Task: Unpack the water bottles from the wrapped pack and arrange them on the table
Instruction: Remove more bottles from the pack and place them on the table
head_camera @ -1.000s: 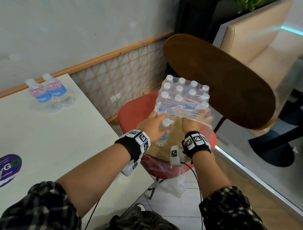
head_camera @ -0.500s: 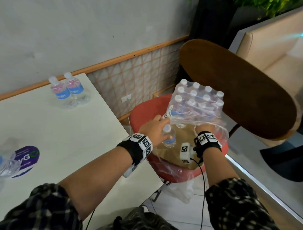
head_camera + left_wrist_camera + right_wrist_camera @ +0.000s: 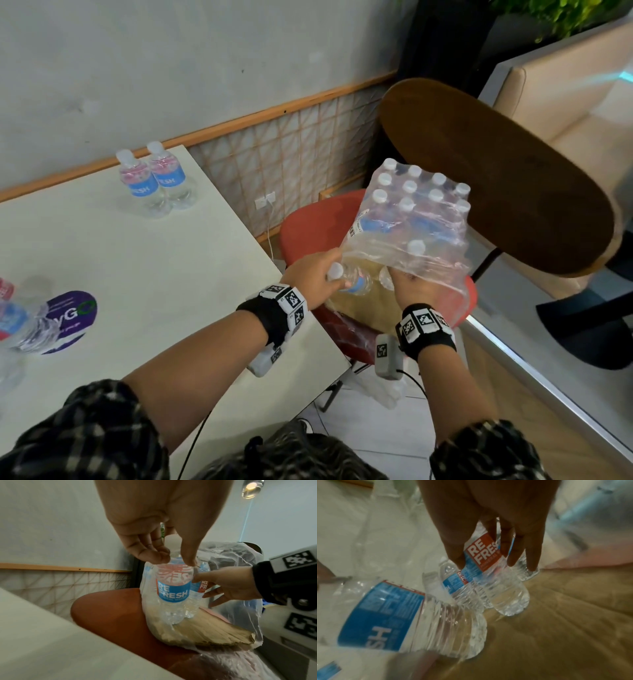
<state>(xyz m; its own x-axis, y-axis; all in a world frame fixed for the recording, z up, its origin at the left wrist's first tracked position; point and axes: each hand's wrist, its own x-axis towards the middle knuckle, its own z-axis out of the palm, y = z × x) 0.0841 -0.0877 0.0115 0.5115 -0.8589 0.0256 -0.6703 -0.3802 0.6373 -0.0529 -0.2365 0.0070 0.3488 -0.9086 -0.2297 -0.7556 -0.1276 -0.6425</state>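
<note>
We see the pack [image 3: 416, 219] on the red chair [image 3: 308, 226], tilted, caps leaning up and away toward the wall, its near end torn open over a cardboard tray [image 3: 197, 632].

Left hand [image 3: 315, 274] pinches a bottle [image 3: 173, 588] at the neck, fingertips [image 3: 154, 555] and thumb curled just under the cap. In the left wrist view its long axis runs near upright, cap up, base at the tray's edge in the torn mouth.

Right hand [image 3: 412, 286] is inside the wrap; thumb and fingers [image 3: 530, 550] close around a second bottle [image 3: 498, 577], upright with a slight lean.

Two bottles [image 3: 154, 181] stand upright, touching, at the far edge of the table [image 3: 137, 274].

Hard to read: another bottle [image 3: 20, 325] at the table's left edge, cut off by the frame. Film blurs the packed labels. The right wrist view is soft.
</note>
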